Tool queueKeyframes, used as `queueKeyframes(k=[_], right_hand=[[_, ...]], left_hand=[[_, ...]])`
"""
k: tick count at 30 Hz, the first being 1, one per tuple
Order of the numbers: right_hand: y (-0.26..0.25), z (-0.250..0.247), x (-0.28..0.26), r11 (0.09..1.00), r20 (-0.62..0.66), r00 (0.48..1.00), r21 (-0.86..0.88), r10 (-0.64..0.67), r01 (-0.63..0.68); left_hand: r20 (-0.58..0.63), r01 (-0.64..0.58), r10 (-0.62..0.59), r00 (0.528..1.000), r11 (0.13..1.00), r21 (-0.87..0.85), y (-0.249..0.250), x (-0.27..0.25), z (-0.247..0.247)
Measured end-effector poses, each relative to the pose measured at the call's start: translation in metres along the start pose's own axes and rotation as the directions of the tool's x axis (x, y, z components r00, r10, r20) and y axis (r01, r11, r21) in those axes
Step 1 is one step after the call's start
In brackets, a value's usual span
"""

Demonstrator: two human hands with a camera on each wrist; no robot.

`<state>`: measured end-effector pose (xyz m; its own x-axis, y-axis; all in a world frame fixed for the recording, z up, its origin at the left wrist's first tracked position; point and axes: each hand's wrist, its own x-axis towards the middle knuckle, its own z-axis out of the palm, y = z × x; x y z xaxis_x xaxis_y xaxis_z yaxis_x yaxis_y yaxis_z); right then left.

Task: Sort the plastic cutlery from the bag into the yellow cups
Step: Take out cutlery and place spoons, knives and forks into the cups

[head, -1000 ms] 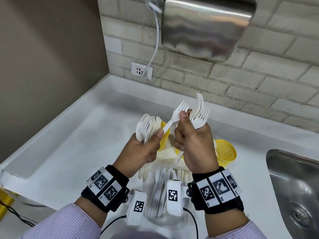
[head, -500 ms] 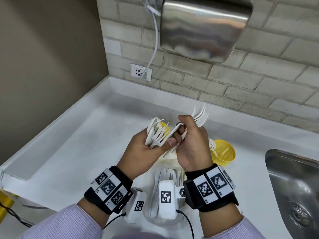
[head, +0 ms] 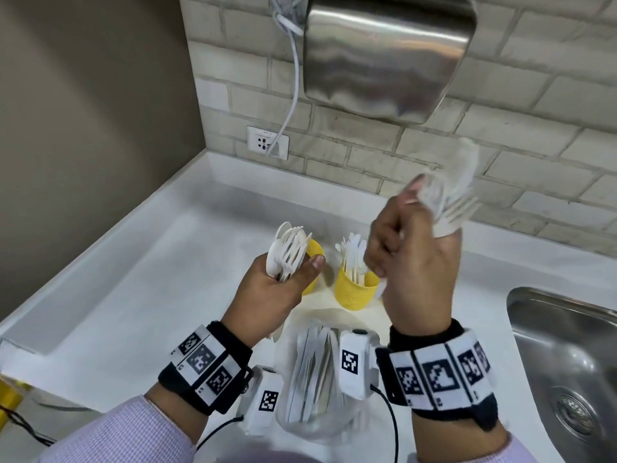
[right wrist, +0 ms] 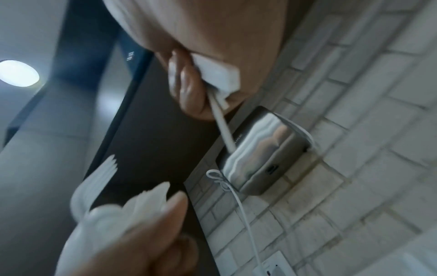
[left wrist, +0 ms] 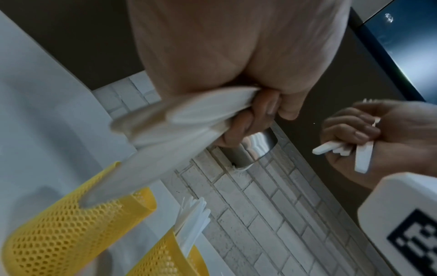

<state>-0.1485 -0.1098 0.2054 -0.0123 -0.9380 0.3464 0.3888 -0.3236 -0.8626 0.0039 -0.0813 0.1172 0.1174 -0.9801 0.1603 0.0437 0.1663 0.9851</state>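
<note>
My left hand [head: 283, 282] grips a bundle of white plastic spoons and forks [head: 287, 250], heads up, in front of a yellow mesh cup [head: 315, 252]. To its right, my right hand [head: 409, 259] is raised and grips several white forks [head: 449, 203], blurred by motion. Between the hands stands a second yellow cup [head: 354, 294] with white cutlery upright in it. The clear bag [head: 312, 382] with more cutlery lies near me between my wrists. In the left wrist view the bundle's handles [left wrist: 179, 127] hang over a yellow cup [left wrist: 59, 233]. The fork handles [right wrist: 218, 78] show in my right fist.
A steel sink [head: 567, 355] is sunk into the white counter [head: 150, 279] at the right. A steel hand dryer [head: 387, 55] hangs on the brick wall above, its cord running to a socket [head: 267, 142]. A brown wall bounds the left side.
The hands, close together before, have parted. My right hand rose up and to the right with its forks; my left hand moved left with its bundle, uncovering the middle cup.
</note>
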Motion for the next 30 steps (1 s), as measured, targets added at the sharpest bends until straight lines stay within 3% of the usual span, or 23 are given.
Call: queueKeyframes(k=[4, 7, 9, 15, 20, 22, 27, 30], right_hand=[[0.019, 0.002, -0.017, 0.949, 0.229, 0.973, -0.303, -0.019, 0.09], [0.029, 0.007, -0.027, 0.916, 0.357, 0.932, -0.39, 0.056, 0.094], [0.032, 0.009, -0.028, 0.887, 0.375, 0.925, -0.447, 0.067, 0.117], [0.03, 0.007, -0.019, 0.944, 0.208, 0.978, -0.317, -0.028, 0.094], [0.033, 0.005, -0.018, 0.946, 0.305, 0.952, -0.317, 0.035, 0.067], [0.038, 0.005, -0.02, 0.943, 0.283, 0.958, -0.33, 0.046, 0.053], [0.043, 0.005, -0.012, 0.972, 0.086, 0.994, -0.231, 0.061, -0.04], [0.04, 0.003, -0.002, 0.991, -0.091, 0.996, -0.134, 0.002, -0.014]], left_hand=[[-0.019, -0.012, 0.012, 1.0, 1.0, -0.019, 0.005, 0.001, 0.003], [-0.015, -0.038, 0.038, 0.999, 0.999, 0.014, 0.004, 0.001, 0.001], [-0.027, -0.034, 0.035, 0.999, 0.998, 0.049, 0.001, 0.001, -0.001], [-0.084, -0.031, 0.039, 0.996, 0.996, 0.086, 0.004, -0.002, 0.002], [-0.058, -0.038, 0.043, 0.997, 0.995, 0.092, 0.006, -0.001, 0.004], [-0.038, -0.046, 0.05, 0.998, 0.994, 0.101, 0.008, -0.002, 0.005], [-0.039, -0.025, 0.032, 0.999, 0.984, 0.176, 0.008, -0.004, 0.005], [-0.031, 0.005, 0.001, 1.0, 0.985, 0.175, 0.008, -0.006, 0.004]])
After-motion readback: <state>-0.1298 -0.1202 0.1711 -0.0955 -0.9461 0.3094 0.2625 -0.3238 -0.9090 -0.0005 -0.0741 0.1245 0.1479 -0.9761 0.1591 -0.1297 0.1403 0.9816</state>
